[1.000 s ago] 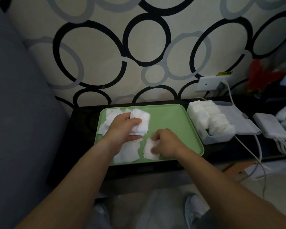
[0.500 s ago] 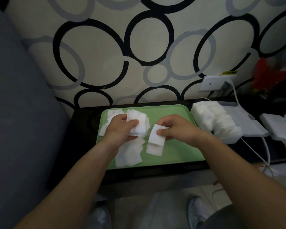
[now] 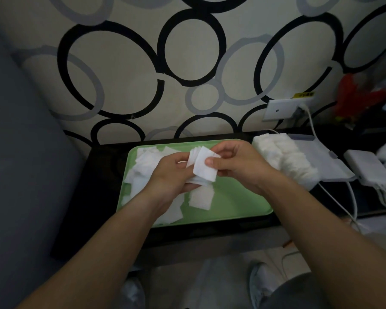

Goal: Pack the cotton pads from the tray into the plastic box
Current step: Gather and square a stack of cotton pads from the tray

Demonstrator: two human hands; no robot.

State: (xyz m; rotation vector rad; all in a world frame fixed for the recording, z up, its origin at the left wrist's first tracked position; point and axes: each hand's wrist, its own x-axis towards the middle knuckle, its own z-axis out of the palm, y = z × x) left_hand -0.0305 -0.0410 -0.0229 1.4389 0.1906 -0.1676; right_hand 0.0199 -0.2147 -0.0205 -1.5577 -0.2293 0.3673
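A green tray (image 3: 236, 204) lies on a dark table with several white square cotton pads: a heap at its left (image 3: 143, 166) and loose ones near the middle (image 3: 201, 199). My left hand (image 3: 172, 175) holds a small stack of cotton pads (image 3: 193, 157) above the tray. My right hand (image 3: 236, 163) pinches one cotton pad (image 3: 204, 167) and presses it against the front of that stack. Right of the tray stands the plastic box (image 3: 334, 168), its lid open to the right, with a row of pads (image 3: 283, 155) packed on edge inside.
A white power adapter (image 3: 368, 168) with coiled cable lies right of the box, and a white cable (image 3: 352, 197) hangs over the table's front edge. A wall socket (image 3: 281, 109) sits above the box. The patterned wall is close behind; a grey surface fills the left.
My right hand picked a pad off the tray, lifted it and brought it left to the stack in my left hand. My left hand kept its stack and rose slightly.
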